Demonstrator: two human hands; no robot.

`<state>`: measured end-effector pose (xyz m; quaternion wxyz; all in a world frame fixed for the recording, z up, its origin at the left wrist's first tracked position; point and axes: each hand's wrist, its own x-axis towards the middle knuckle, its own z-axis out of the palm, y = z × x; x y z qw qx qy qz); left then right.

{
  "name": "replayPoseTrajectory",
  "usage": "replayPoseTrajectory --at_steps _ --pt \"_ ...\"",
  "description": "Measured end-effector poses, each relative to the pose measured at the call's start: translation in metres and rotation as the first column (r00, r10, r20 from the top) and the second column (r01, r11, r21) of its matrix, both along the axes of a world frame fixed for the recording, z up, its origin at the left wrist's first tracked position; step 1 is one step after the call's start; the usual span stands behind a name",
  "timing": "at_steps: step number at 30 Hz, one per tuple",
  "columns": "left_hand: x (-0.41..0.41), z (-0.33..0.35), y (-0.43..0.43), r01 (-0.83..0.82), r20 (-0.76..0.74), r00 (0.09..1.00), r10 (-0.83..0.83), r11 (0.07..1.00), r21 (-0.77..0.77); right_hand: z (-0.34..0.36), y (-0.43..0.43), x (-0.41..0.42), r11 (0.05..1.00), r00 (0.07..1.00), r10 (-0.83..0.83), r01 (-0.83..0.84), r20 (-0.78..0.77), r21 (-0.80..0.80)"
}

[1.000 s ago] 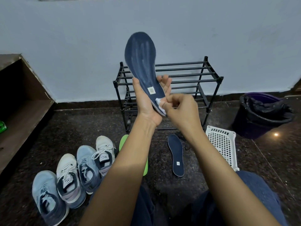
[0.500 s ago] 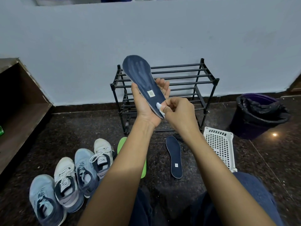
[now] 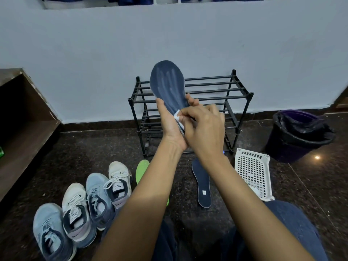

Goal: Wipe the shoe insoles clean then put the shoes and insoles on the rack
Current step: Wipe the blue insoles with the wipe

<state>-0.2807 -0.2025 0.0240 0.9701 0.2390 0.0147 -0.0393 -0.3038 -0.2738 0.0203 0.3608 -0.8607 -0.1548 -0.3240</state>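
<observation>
Single head-worn wide-angle view. Faces forward, tilted down. Near field: wearer's forearms [image 3: 150,194]. Far field: rack [image 3: 207,90] against wall [image 3: 94,63].

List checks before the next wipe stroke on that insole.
1. Left hand grips held insole near its heel: ok.
2. Right hand pinches white wipe against it: ok.
3. Held insole clean: cannot tell; pale streaks on forefoot.
4. Rack room on top: ok, visible top bars bare.
5. Navy floor insole and green insole racked: not ok, both on floor.
6. Four shoes racked: not ok, on floor.
</observation>
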Motion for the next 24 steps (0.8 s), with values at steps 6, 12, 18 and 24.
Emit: replayPoseTrajectory --at_steps 6,12,18,24 --pt "0.003 -0.002 0.011 -0.046 -0.016 0.999 0.046 0.999 -0.008 -0.001 -0.008 -0.003 0.993 0.983 0.120 -0.121 -0.137 0.002" --pt "0.003 0.001 0.010 -0.079 -0.014 0.997 0.078 0.997 -0.024 -0.001 -0.007 0.002 0.989 0.974 0.144 -0.138 -0.177 0.045" --pt "-0.002 -0.001 0.006 -0.043 -0.062 0.997 0.051 0.991 0.124 0.002 0.002 0.007 0.999 0.998 0.052 -0.052 -0.029 0.007" --pt "0.001 0.002 0.026 -0.064 0.001 0.998 0.064 0.998 0.025 0.000 -0.008 -0.011 0.947 0.914 0.308 -0.269 -0.262 0.175"
